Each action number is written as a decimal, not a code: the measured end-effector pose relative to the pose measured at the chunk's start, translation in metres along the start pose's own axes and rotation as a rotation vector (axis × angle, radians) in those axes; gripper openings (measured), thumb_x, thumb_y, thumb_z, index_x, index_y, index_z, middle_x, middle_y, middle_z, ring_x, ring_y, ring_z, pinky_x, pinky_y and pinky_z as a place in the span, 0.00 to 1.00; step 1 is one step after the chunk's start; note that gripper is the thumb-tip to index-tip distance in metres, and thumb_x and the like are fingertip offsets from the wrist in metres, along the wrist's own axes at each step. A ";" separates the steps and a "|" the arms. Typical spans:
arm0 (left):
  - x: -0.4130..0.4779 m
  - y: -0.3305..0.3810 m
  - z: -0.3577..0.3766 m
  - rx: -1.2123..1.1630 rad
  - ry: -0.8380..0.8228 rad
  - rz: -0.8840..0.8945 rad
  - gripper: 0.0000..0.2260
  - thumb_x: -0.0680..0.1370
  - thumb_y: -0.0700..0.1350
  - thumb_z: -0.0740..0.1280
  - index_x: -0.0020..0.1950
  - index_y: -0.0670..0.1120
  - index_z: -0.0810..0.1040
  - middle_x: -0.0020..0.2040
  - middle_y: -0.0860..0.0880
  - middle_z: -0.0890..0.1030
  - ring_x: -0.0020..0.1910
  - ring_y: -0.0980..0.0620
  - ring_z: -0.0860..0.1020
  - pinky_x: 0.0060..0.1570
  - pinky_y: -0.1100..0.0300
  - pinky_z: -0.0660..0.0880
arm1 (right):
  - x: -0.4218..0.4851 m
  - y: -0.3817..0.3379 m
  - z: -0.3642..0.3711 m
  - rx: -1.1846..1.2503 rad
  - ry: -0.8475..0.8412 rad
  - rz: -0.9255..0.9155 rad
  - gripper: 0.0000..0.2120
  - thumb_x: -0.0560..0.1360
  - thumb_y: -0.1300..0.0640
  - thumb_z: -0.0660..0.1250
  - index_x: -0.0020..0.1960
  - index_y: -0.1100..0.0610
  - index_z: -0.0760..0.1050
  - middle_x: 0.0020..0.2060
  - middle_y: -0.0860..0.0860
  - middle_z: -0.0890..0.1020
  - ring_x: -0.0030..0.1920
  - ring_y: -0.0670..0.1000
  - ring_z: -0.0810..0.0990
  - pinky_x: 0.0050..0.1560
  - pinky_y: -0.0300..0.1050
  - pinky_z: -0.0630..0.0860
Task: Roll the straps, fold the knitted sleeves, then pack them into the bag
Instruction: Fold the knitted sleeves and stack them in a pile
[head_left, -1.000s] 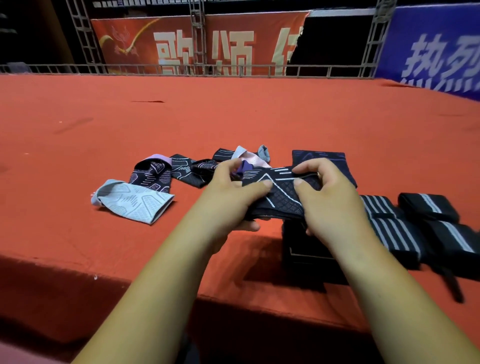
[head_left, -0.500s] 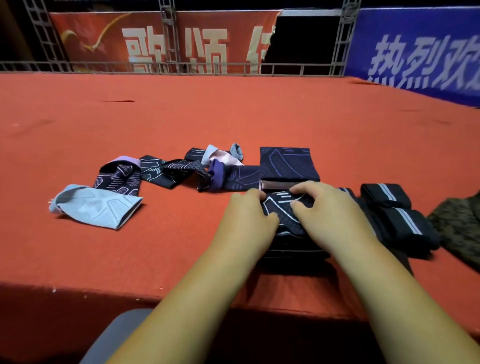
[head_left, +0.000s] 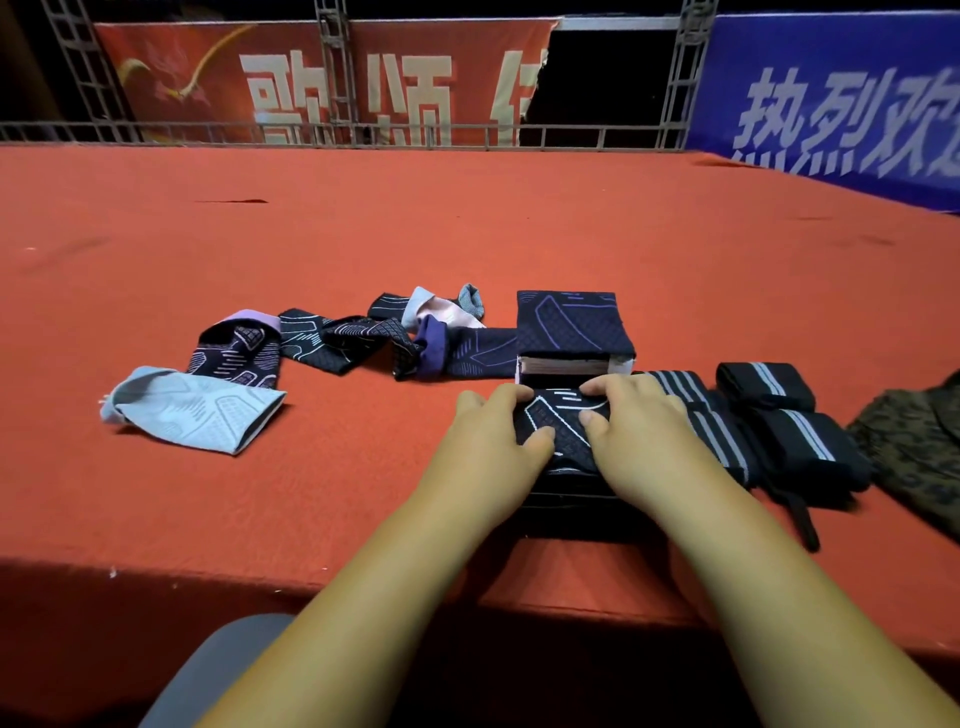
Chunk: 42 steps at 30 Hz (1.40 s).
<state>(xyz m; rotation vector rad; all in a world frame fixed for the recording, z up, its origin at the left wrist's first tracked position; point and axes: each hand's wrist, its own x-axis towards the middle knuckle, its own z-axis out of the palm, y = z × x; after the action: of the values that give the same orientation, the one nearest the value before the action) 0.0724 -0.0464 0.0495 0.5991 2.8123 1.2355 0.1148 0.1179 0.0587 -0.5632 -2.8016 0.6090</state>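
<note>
While the left hand (head_left: 493, 441) and the right hand (head_left: 644, 431) grasp it from its 2 ends, the folded sleeve (head_left: 558, 423), dark with white lines, lies on top of a low black block (head_left: 571, 514) near the front edge of the red counter (head_left: 467, 234). What this block is, I cannot tell. The fingers of both hands are bent over the far edge of the sleeve, and the 2 thumbs press on its upper face, so both hands are closed on the cloth and not released.

Just behind it, a second folded sleeve (head_left: 569, 325) with purple lines rests on a pale-edged thing (head_left: 566, 365). To the left, 5 unfolded sleeves lie loosely on the counter: a light blue sleeve (head_left: 192, 410) nearest the front, a dark sleeve with a lilac cuff (head_left: 239, 348) touching it, a dark sleeve with pale lines (head_left: 337, 338), a sleeve with a purple cuff (head_left: 457, 353) and a pale pink sleeve (head_left: 441, 309) behind.

To the right of the hands are the rolled straps (head_left: 800, 441), black with grey stripes, close together. A camouflage cloth (head_left: 914, 447) lies at the right border, only partly in view. At the far side hang a red banner (head_left: 322, 83) and a blue banner (head_left: 831, 93).
</note>
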 end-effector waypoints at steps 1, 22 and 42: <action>0.001 -0.002 -0.001 -0.032 0.011 0.020 0.23 0.81 0.55 0.72 0.76 0.57 0.74 0.61 0.50 0.72 0.57 0.52 0.78 0.62 0.61 0.71 | -0.001 -0.002 -0.003 -0.010 0.001 0.006 0.16 0.86 0.47 0.63 0.74 0.42 0.72 0.74 0.50 0.71 0.73 0.60 0.68 0.73 0.55 0.66; 0.020 -0.107 -0.089 0.325 0.219 -0.230 0.16 0.82 0.51 0.69 0.66 0.47 0.84 0.65 0.42 0.79 0.66 0.40 0.77 0.66 0.51 0.72 | -0.025 -0.111 0.026 0.498 0.245 -0.514 0.06 0.79 0.61 0.69 0.50 0.53 0.84 0.54 0.47 0.84 0.58 0.47 0.80 0.64 0.39 0.72; 0.012 -0.147 -0.124 0.163 0.374 -0.285 0.11 0.76 0.50 0.68 0.56 0.54 0.85 0.52 0.51 0.88 0.55 0.47 0.85 0.54 0.53 0.79 | -0.027 -0.134 0.103 0.493 -0.112 -0.396 0.13 0.80 0.58 0.70 0.64 0.52 0.79 0.61 0.46 0.81 0.56 0.46 0.82 0.66 0.48 0.76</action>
<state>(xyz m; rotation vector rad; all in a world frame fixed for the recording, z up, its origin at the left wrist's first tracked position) -0.0087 -0.2209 0.0318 -0.0463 3.1724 1.1743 0.0662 -0.0422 0.0225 0.1208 -2.5950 1.2054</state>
